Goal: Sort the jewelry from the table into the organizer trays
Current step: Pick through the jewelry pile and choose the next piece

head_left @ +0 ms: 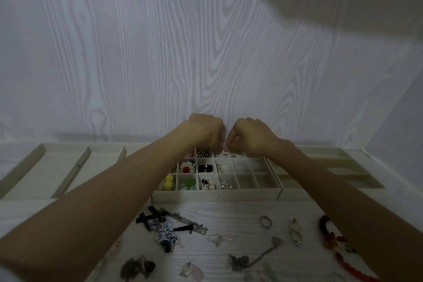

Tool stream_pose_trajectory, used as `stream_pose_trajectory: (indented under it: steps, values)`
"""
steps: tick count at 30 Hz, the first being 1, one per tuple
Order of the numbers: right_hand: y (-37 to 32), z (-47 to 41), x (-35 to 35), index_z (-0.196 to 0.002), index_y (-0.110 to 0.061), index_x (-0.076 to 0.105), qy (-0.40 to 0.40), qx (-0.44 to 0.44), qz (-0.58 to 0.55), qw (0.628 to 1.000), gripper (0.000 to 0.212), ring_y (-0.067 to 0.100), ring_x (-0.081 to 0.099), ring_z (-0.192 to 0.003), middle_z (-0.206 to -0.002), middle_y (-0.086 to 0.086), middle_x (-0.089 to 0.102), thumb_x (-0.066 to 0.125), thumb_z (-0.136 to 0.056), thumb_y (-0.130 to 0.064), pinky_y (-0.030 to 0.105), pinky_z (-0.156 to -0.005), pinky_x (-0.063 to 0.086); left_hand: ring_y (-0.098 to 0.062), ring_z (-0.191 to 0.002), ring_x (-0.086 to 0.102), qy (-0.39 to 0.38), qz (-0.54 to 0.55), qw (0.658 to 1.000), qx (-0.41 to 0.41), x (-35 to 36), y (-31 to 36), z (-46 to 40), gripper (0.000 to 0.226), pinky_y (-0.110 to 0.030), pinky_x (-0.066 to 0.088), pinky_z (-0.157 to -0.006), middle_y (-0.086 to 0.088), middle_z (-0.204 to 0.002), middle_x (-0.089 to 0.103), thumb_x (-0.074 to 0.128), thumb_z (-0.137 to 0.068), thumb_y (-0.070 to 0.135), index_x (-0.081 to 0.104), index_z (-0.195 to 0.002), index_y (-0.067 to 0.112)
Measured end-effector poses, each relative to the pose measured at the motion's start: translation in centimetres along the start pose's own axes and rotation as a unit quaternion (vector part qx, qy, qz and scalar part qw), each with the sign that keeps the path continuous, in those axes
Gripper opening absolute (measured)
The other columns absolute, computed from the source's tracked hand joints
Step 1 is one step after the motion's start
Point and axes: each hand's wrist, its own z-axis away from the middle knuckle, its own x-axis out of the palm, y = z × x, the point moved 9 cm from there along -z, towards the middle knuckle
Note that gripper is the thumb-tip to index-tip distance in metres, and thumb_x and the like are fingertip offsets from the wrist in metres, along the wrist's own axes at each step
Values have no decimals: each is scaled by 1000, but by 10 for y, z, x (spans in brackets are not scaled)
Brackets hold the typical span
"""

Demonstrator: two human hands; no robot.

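We are reaching both hands over far row of tray (215,192). Right hand (251,136) pinching tiny pink earring (224,151); left hand (207,131) curled, grip hidden. Earring looking light, slippery, easy to bend; pinching its middle.

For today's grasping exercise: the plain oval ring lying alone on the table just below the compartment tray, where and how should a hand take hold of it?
Pinch the ring across its thin band from above, thumb and forefinger on opposite sides. It probably lies flat on the table, so nothing stands up to grab, and the bare space around it leaves room for the fingertips.
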Motion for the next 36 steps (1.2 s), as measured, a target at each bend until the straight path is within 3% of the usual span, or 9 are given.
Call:
stream_pose_trajectory:
  steps: [2,8,17,21,24,27,36]
  values:
    - [-3,-3,3,-94,-18,74,-4,-7,34,999,17,15,63,-83,-92,-2,72,65,-84,-28,24,-70,37,-9,-66,46,-7,-6,1000,-16,3,0,-3,21,-24,32,-57,9,-69,48,68,-82,40,60,-99,29]
    - [-5,-8,14,-100,-15,68,-19,-10,76,997,25,22,62,-91,-101,3,69,61,-86,-35,32,-82,42,-15,-81,54,-7,8,997,-76,7,-6,-6,42,-29,39,-71,4,-83,57,72,-78,40,60,-114,23]
    - [-6,-9,20,-101,-14,67,-43,-2,83,996,24,22,62,-93,-102,3,68,60,-87,-32,32,-82,43,-16,-83,53,10,47,994,-103,8,-12,-6,46,-29,40,-72,3,-90,57,76,-75,35,60,-116,23]
    - [-4,-8,20,-101,-15,70,-61,9,52,997,20,20,63,-91,-102,1,70,57,-88,-23,32,-80,49,-18,-98,60,0,124,986,-113,17,-23,-7,44,-30,44,-78,3,-107,65,78,-72,38,65,-112,24]
    - [-5,-3,13,-104,-20,73,-62,-2,28,998,22,15,62,-90,-105,-5,69,56,-88,-19,27,-75,48,-19,-101,60,-6,158,980,-116,21,-27,-8,45,-32,48,-83,3,-109,66,79,-70,40,67,-110,23]
    - [-5,4,8,-98,-29,74,-66,-14,14,998,24,7,56,-76,-101,-8,69,55,-89,-17,21,-64,39,-19,-102,60,-1,172,978,-118,21,-28,-7,45,-31,46,-81,3,-109,66,79,-70,39,68,-110,23]
    - [-12,6,18,-100,-35,72,-83,-28,84,993,34,13,58,-98,-114,-11,65,49,-92,-11,28,-83,37,-21,-102,59,-7,173,978,-119,22,-28,-7,43,-32,46,-82,1,-107,66,79,-69,37,67,-107,21]
